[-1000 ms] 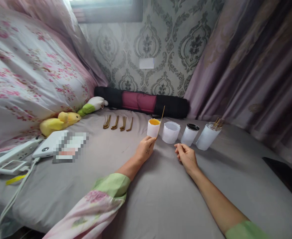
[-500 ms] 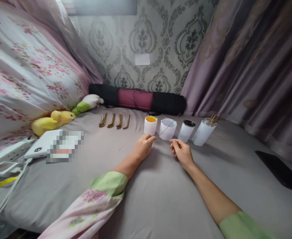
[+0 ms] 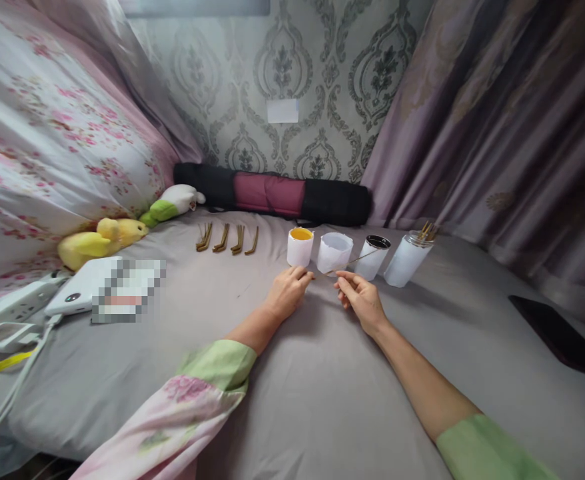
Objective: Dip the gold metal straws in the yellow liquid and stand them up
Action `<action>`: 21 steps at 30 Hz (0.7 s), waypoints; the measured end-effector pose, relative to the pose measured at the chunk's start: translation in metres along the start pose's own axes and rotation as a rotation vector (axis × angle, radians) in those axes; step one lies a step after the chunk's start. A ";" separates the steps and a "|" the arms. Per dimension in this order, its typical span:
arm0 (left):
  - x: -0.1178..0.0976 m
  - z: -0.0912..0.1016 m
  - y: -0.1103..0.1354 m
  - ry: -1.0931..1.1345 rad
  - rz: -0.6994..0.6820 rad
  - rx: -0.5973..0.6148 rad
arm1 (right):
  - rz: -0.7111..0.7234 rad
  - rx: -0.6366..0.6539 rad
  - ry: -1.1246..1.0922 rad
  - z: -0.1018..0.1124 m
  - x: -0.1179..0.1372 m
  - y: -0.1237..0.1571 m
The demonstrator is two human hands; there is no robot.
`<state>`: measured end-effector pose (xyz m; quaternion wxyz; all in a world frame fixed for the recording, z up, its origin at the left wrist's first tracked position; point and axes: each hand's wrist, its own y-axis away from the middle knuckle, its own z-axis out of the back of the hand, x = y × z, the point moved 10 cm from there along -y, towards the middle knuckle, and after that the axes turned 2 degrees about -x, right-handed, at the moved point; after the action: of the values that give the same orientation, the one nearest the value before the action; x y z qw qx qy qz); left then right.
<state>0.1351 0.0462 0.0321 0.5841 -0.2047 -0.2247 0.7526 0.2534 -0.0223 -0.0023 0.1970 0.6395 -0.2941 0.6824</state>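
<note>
A thin brown stick point(image 3: 362, 257) runs slantwise between my hands, its upper end crossing in front of the dark-topped container. My left hand point(image 3: 288, 292) is closed in a pinch at its lower left end, just below the container with yellow inside point(image 3: 300, 252). My right hand point(image 3: 365, 303) pinches the stick farther along with thumb and fingertips. Behind the hands stand a wide white container point(image 3: 334, 257) and a white-wrapped container with a dark inside point(image 3: 371, 264). To their right, a taller white-wrapped jar point(image 3: 406, 263) holds several thin brown sticks point(image 3: 427, 231).
Bent brown sticks point(image 3: 221, 239) lie in small bunches on the grey sheet point(image 3: 252, 293), left of the containers. A black and maroon roll point(image 3: 272, 195) lies along the wall. Plush toys point(image 3: 100, 241), a white power bank point(image 3: 80, 290) and a power strip point(image 3: 20, 307) are left; a dark tablet-like slab point(image 3: 560, 337) is right.
The stick has tilted lower, its upper end swinging right and down to the dark-topped container. My right hand has shifted slightly left and up. The view has moved slightly.
</note>
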 end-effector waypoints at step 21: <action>-0.003 -0.005 -0.001 0.063 0.009 0.034 | -0.056 -0.015 -0.123 0.002 -0.012 -0.002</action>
<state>0.1392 0.0443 0.0281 0.5908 -0.2195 -0.1922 0.7522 0.2578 -0.0209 -0.0138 0.2021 0.6867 -0.2927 0.6339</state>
